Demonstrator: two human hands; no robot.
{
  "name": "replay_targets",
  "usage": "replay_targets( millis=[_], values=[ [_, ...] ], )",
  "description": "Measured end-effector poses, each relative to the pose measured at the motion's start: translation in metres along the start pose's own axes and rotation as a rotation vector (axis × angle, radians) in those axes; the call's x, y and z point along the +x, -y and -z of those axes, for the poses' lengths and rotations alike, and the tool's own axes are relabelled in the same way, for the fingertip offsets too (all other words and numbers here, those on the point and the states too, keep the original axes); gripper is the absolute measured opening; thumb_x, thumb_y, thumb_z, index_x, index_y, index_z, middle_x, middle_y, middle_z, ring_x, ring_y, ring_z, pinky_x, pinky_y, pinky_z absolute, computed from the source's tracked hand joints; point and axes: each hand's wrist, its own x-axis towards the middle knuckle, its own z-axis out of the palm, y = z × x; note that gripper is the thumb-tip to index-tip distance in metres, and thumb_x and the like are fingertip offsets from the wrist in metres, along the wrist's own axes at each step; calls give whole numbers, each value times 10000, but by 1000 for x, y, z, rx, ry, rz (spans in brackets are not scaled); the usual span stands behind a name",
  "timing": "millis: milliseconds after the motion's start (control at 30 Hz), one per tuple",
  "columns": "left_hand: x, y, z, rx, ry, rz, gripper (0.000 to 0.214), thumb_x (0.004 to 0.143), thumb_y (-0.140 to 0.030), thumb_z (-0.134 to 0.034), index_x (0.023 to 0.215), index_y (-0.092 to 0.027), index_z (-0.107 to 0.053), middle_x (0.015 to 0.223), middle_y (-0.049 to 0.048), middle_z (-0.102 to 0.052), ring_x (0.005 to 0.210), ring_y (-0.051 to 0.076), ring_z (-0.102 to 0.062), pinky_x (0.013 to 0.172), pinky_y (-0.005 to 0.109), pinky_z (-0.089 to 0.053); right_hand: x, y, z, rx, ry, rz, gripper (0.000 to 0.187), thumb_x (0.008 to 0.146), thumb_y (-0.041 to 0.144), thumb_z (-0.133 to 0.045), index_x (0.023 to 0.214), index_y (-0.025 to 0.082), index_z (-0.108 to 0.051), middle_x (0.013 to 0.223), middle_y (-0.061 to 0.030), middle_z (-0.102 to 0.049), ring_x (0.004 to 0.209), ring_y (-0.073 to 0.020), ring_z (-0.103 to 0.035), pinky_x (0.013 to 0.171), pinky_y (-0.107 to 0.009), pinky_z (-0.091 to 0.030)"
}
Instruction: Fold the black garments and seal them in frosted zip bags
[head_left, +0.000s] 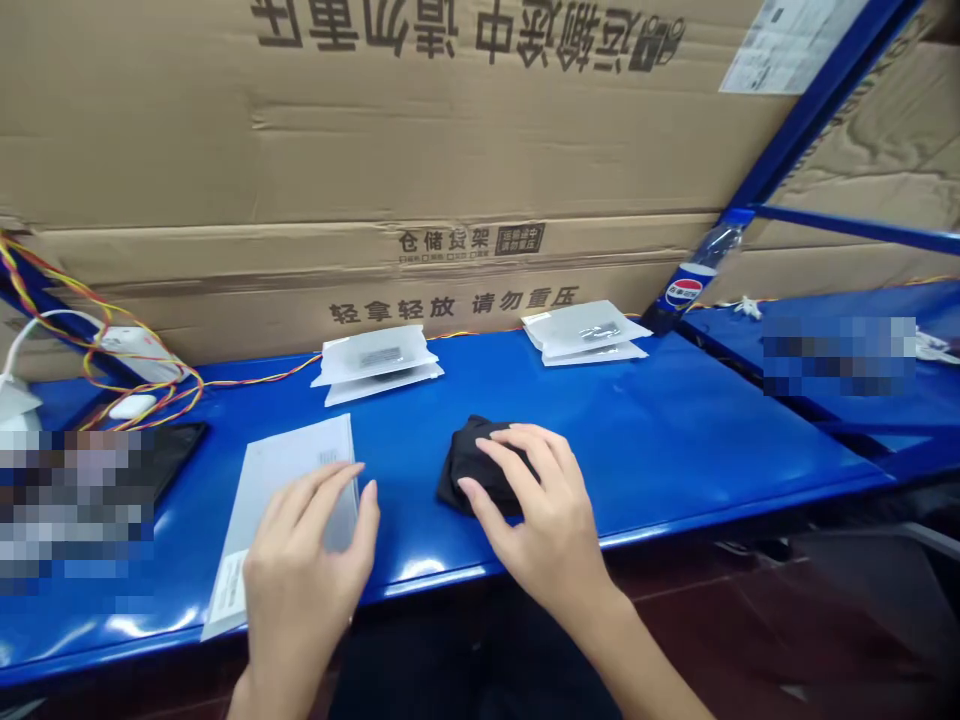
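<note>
The cardboard carton reads "轻拿轻放 请勿重压"; the plastic bottle shows Pepsi.

Both bare hands reach forward, the left hand loosely curled, the right hand arched with fingers spread.

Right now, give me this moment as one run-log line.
left hand: on white envelope | right hand: on black cloth | beyond: two white packets on blue shelf

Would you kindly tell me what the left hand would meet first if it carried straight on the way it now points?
The left hand rests on the pale flat packet; past that, it would probably reach the white packets at the back of the blue shelf, though depth is unclear.
</note>
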Motion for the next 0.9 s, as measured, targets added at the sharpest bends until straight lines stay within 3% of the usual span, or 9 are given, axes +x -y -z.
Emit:
replay_targets(
  millis=[133,267,367,433,533,633,733,800,900],
  values=[
    [2,12,-7,392,343,206,613,1011,-538,-573,1332,-31,-696,1379,310,-684,1200,485,-708,921,577,-617,-7,-7,0,-75,326,25,911,934,653,-708,1590,64,-477,1596,-260,-535,1538,-454,-427,1242,-708,-358],
    [-1,7,-7,450,535,139,426,1030,-247,-497,1346,-71,-721,1399,251,-706,1303,428,-684,1012,538,-612,-23,-9,10,-19,464,66,1140,808,718,-802,1647,63,-392,1646,-259,-469,1574,-462,-369,1280,-723,-296],
    [0,-2,7,409,624,100,453,1003,-118,-450,1368,-104,-719,1330,211,-755,1165,371,-772,920,468,-658,-40,-18,31,60,498,190,922,877,370,-810,1654,98,-395,1637,-202,-508,1569,-406,-405,1293,-672,-327],
    [2,-8,19,393,709,77,519,1004,-91,-424,1471,-126,-648,1206,187,-808,938,348,-830,774,434,-677,-52,-28,44,129,472,254,814,874,48,-629,1654,149,-416,1601,-142,-570,1547,-332,-461,1299,-607,-363],
    [6,-16,34,330,769,-41,602,983,-61,-435,1542,-224,-589,1179,135,-826,782,307,-834,669,378,-664,-62,-37,58,359,351,53,812,845,-55,-459,1597,244,-529,1526,-74,-653,1467,-262,-571,1251,-515,-462],
    [12,-24,38,258,706,-174,513,956,-76,-499,1360,-283,-737,1354,106,-764,881,295,-840,697,342,-671,-53,-32,64,702,55,-598,502,976,201,-585,1470,239,-662,1405,-95,-735,1348,-298,-675,1128,-484,-581],
    [20,-35,35,182,677,-240,486,954,-108,-518,1368,-248,-731,1358,110,-760,995,304,-828,752,349,-684,-36,-18,66,899,-347,-1154,598,956,505,-697,1455,180,-656,1328,-138,-765,1283,-328,-713,1070,-490,-618],
    [25,-43,31,116,690,-268,561,929,-93,-523,1450,-238,-671,1393,102,-742,1112,308,-799,841,378,-686,-29,-8,67,857,-500,-1201,674,925,538,-741,1472,160,-634,1373,-149,-739,1294,-330,-704,1103,-498,-597],
    [32,-57,28,-20,695,-302,646,863,-86,-577,1489,-235,-631,1484,83,-683,1300,327,-710,1009,453,-648,-27,2,65,556,-562,-796,501,952,394,-759,1399,177,-695,1412,-129,-722,1324,-330,-684,1145,-503,-566]
  ],
)
